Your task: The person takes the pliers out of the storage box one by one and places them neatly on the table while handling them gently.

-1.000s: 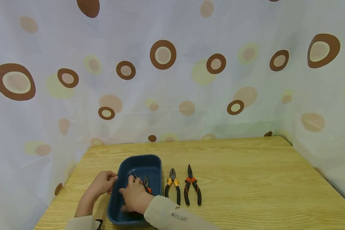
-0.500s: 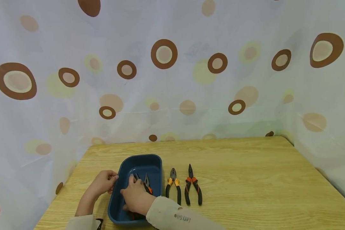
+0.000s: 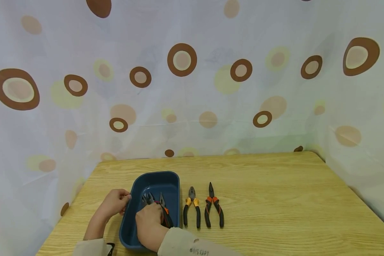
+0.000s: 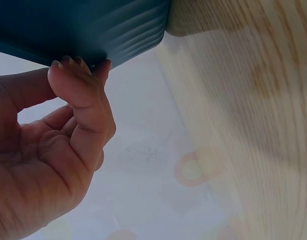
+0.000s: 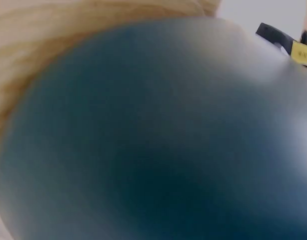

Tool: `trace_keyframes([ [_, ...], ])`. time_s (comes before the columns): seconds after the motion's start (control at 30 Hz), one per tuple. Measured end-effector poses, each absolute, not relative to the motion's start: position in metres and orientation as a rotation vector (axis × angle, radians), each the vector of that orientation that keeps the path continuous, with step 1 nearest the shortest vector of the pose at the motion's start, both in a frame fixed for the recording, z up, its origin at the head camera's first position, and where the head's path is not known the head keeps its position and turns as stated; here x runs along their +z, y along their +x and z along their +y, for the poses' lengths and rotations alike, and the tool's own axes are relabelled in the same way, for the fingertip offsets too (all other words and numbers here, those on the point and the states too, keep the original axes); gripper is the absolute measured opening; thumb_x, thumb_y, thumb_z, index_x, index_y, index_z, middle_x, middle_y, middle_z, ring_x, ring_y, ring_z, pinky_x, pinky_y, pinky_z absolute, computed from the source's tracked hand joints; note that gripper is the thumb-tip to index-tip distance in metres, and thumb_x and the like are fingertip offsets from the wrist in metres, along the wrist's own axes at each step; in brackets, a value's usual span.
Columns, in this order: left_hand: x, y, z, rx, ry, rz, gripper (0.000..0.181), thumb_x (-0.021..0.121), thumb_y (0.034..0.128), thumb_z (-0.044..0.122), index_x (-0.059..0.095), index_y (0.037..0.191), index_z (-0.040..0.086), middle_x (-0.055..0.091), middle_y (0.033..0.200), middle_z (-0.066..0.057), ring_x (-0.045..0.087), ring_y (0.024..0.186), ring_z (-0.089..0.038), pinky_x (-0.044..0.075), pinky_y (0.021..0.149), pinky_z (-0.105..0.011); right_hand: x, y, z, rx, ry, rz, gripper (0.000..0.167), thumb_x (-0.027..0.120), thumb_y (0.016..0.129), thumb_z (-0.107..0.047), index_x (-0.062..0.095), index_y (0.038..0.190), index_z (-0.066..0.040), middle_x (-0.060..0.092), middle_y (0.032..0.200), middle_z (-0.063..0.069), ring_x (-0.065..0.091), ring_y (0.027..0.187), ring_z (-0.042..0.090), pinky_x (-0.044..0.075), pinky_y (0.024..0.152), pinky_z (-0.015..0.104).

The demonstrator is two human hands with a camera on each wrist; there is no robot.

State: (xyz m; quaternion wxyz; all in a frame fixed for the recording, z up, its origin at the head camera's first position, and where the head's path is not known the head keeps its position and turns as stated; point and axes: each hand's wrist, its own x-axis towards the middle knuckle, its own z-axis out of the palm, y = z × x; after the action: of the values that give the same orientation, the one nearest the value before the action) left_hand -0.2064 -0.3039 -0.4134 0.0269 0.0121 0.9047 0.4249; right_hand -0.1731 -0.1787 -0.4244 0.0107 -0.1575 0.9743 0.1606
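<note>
A dark blue plastic bin [image 3: 131, 236] stands on the table, with several pliers inside. At its left rim my left hand [image 3: 114, 203] pinches the edge; the left wrist view shows the curled fingers [image 4: 81, 107] against the bin's wall [image 4: 118, 30]. My right hand [image 3: 151, 222] is down inside the bin, over the pliers' handles. Its fingertips are hidden, so its hold cannot be seen. Ahead of that hand show the heads of two pliers [image 3: 150, 197]. Another pair with long-nose jaws [image 3: 164, 209] and orange-black handles lies to its right. The right wrist view holds only blurred bin wall [image 5: 143, 125].
Right of the bin, combination pliers [image 3: 192, 206] with yellow-black handles lie on the wooden table [image 3: 275, 199]. Beside them are long-nose pliers [image 3: 212, 206] with orange-black handles. A spotted curtain [image 3: 204, 92] hangs behind the table and along its sides.
My right hand has drawn back toward the near end of the bin and lower, uncovering more plier heads and handles. The left hand stays at the rim.
</note>
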Motion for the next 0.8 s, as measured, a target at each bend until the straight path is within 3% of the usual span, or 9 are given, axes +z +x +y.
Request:
trace_keyframes([
  [0.17,-0.413,-0.207,-0.303,1.309,0.044,2.808,0.019,0.05,0.0958,-0.001,0.06,0.099,-0.017,0.048,0.059,-0.006,0.048,0.049,-0.016,0.049,0.048,-0.033,-0.429,-0.168,-0.181,0.58,-0.421,3.082,0.022,0.05,0.1,-0.033,0.071,0.098,-0.029,0.059,0.08,0.009,0.043,0.061,0.021,0.037,0.046,0.03],
  [0.3,-0.414,-0.208,-0.303,1.298,0.048,2.823,0.018,0.051,0.0955,-0.001,0.061,0.098,-0.016,0.05,0.061,-0.006,0.048,0.049,-0.016,0.049,0.047,-0.033,-0.43,-0.167,-0.18,0.62,-0.493,3.086,0.02,0.052,0.098,-0.032,0.072,0.097,-0.03,0.062,0.084,0.007,0.045,0.064,0.022,0.037,0.044,0.028],
  [0.4,-0.414,-0.208,-0.304,1.297,0.051,2.824,0.018,0.051,0.0954,-0.002,0.061,0.099,-0.016,0.05,0.061,-0.007,0.048,0.049,-0.016,0.049,0.047,-0.033,-0.43,-0.169,-0.177,0.632,-0.567,3.054,0.022,0.06,0.09,-0.051,0.071,0.098,-0.033,0.065,0.084,-0.002,0.05,0.065,0.019,0.04,0.048,0.028],
  [0.53,-0.415,-0.208,-0.304,1.3,0.046,2.816,0.018,0.051,0.0959,-0.001,0.06,0.099,-0.016,0.049,0.061,-0.007,0.048,0.049,-0.016,0.049,0.048,-0.035,-0.429,-0.177,-0.172,0.576,-0.658,3.024,0.048,0.067,0.068,-0.074,0.071,0.098,-0.036,0.066,0.085,-0.013,0.057,0.07,0.009,0.045,0.062,0.027],
  [0.67,-0.413,-0.208,-0.303,1.302,0.039,2.812,0.019,0.05,0.0964,0.0,0.06,0.1,-0.017,0.05,0.063,-0.007,0.048,0.049,-0.016,0.049,0.048,-0.035,-0.427,-0.185,-0.165,0.481,-0.71,3.002,0.056,0.066,0.066,-0.077,0.071,0.104,-0.036,0.067,0.093,-0.013,0.061,0.081,0.006,0.046,0.077,0.023],
  [0.8,-0.413,-0.208,-0.304,1.295,0.03,2.812,0.02,0.05,0.0964,-0.001,0.059,0.102,-0.017,0.05,0.063,-0.007,0.048,0.05,-0.016,0.049,0.048,-0.035,-0.425,-0.188,-0.159,0.376,-0.703,2.981,0.064,0.06,0.07,-0.079,0.07,0.112,-0.032,0.067,0.105,-0.008,0.062,0.094,0.01,0.051,0.076,0.022],
])
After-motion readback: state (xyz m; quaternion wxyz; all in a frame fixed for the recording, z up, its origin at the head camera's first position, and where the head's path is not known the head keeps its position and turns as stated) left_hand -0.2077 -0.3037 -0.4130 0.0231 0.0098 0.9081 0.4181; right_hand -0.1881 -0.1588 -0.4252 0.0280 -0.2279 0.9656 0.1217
